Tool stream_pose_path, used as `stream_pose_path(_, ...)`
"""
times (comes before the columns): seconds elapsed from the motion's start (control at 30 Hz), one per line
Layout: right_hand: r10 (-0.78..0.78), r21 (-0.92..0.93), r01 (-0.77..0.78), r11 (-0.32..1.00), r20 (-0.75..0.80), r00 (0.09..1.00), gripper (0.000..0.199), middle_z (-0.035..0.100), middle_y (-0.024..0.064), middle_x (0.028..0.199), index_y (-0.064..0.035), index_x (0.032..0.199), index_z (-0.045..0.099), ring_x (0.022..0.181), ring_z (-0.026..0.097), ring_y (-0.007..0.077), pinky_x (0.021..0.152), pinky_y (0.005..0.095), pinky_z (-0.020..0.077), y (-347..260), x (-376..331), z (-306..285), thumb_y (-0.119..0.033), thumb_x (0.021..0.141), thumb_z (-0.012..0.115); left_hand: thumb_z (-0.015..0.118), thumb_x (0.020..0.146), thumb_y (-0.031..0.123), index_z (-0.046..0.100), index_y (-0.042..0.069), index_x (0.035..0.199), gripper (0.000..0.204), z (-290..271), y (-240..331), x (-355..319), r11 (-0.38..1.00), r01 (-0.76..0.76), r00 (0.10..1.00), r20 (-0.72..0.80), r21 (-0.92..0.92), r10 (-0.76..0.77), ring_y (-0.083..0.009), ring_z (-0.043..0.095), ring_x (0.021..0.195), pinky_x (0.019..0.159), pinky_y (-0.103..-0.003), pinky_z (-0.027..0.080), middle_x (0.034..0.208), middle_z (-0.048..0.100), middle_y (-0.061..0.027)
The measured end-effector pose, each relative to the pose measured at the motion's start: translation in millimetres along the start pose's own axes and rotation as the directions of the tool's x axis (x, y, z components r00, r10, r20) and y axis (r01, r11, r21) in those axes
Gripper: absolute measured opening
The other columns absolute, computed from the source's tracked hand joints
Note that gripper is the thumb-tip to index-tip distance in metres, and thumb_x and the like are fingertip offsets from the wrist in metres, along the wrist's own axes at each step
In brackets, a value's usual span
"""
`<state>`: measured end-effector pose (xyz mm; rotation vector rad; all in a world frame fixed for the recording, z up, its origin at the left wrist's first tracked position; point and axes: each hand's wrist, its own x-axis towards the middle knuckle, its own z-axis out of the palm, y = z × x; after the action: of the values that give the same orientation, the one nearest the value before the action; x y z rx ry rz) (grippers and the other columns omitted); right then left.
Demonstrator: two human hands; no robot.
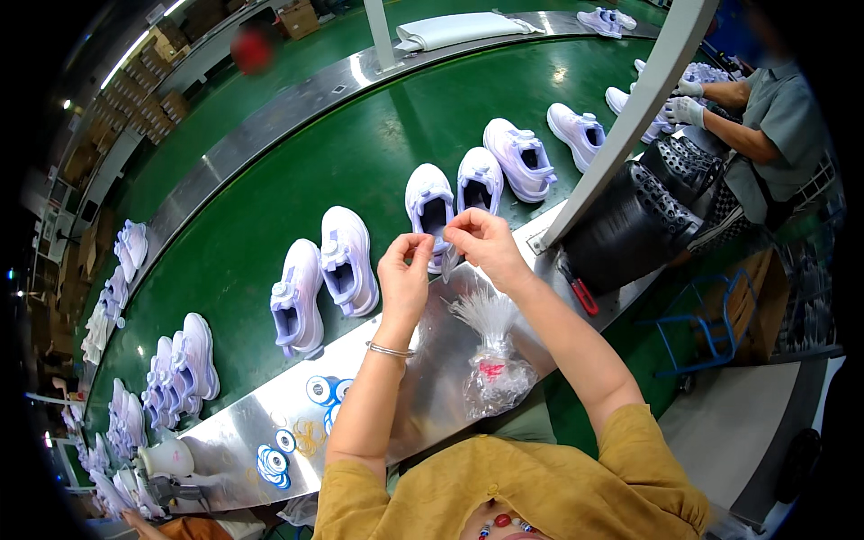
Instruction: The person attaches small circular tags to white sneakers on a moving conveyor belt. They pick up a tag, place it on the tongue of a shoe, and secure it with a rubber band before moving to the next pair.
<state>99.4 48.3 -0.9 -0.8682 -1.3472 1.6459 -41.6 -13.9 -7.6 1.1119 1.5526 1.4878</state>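
A thin clear strip (447, 261) hangs from the fingertips above the steel desk (432, 396) edge, its long axis near vertical, lower end pointing down toward the desk. Its exact kind is too small to tell. The right hand (481, 241) pinches its top between thumb and forefinger, the other fingers curled in. The left hand (405, 270) is raised just beside it, thumb and forefinger closed in a pinch; whether they touch the strip I cannot tell. Below the hands a clear bag (493, 364) of like strips stands on the desk, its mouth fanned open upward. Behind the hands two white shoes (454, 193) lie toes away on the green belt (360, 162), more pairs along it. Tape rolls (324, 391) lie to the left on the desk.
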Motion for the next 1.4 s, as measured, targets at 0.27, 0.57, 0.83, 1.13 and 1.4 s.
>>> stream_pose_path(0.27, 0.061, -0.092, -0.047, 0.995, 0.162, 0.985, 0.008, 0.063, 0.0013, 0.083, -0.0015, 0.091, 0.063, 0.07, 0.055, 0.0042, 0.058, 0.0184, 0.0429, 5.5, 3.5, 21.0, -0.008, 0.088, 0.064, 0.062, 0.087, 0.002, 0.066, 0.004, 0.116, 0.03, -43.1, -20.0, 0.7, 0.978, -0.186, 0.976, 0.135, 0.092, 0.172, -0.0109, 0.054, 0.082, 0.072, -0.024, 0.044, 0.088, 0.062, -0.0041)
stream_pose_path(0.57, -0.015, -0.247, 0.073, 0.966, 0.23, 0.973, 0.008, 0.063, -0.0001, 0.082, 0.0001, 0.09, 0.064, 0.075, 0.055, 0.0048, 0.066, 0.0215, 0.0448, 14.2, 10.7, 42.2, -0.007, 0.087, 0.065, 0.064, 0.083, -0.003, 0.062, 0.007, 0.123, 0.042, -64.1, -14.1, -5.5, 0.974, -0.183, 0.974, 0.161, 0.135, 0.16, -0.0139, 0.056, 0.084, 0.081, -0.027, 0.047, 0.089, 0.06, -0.0043)
stream_pose_path(0.83, 0.048, -0.283, 0.049, 0.958, 0.324, 0.945, 0.009, 0.062, 0.0003, 0.08, -0.0001, 0.087, 0.064, 0.076, 0.055, 0.0063, 0.069, 0.0224, 0.0449, 16.5, 9.8, 47.8, -0.009, 0.086, 0.066, 0.065, 0.082, -0.003, 0.06, 0.008, 0.126, 0.045, -76.4, -14.8, -6.2, 0.962, -0.216, 0.961, 0.209, 0.168, 0.179, -0.0148, 0.057, 0.084, 0.083, -0.029, 0.047, 0.087, 0.061, -0.0052)
stream_pose_path(1.13, 0.08, -0.217, -0.008, 0.976, 0.325, 0.942, 0.008, 0.061, -0.0001, 0.078, -0.0015, 0.085, 0.064, 0.075, 0.055, 0.0068, 0.069, 0.0222, 0.0447, 25.5, 13.0, 51.1, -0.008, 0.084, 0.069, 0.065, 0.083, -0.002, 0.056, 0.0, 0.127, 0.046, -82.0, -26.4, 0.8, 0.993, -0.092, 0.975, 0.211, 0.072, 0.075, -0.0111, 0.059, 0.085, 0.09, -0.03, 0.044, 0.086, 0.066, -0.0028)
stream_pose_path(1.4, 0.089, -0.278, -0.038, 0.96, 0.173, 0.981, 0.02, 0.064, 0.0029, 0.082, 0.0013, 0.098, 0.063, 0.065, 0.06, 0.0073, 0.047, 0.0207, 0.0449, 11.2, 36.1, 30.4, -0.016, 0.088, 0.063, 0.07, 0.083, 0.008, 0.044, 0.0, 0.136, 0.059, -84.0, -35.8, 36.3, 0.947, -0.186, 0.973, 0.18, 0.261, 0.142, -0.0199, 0.061, 0.103, 0.094, -0.033, 0.045, 0.108, 0.065, -0.0097)
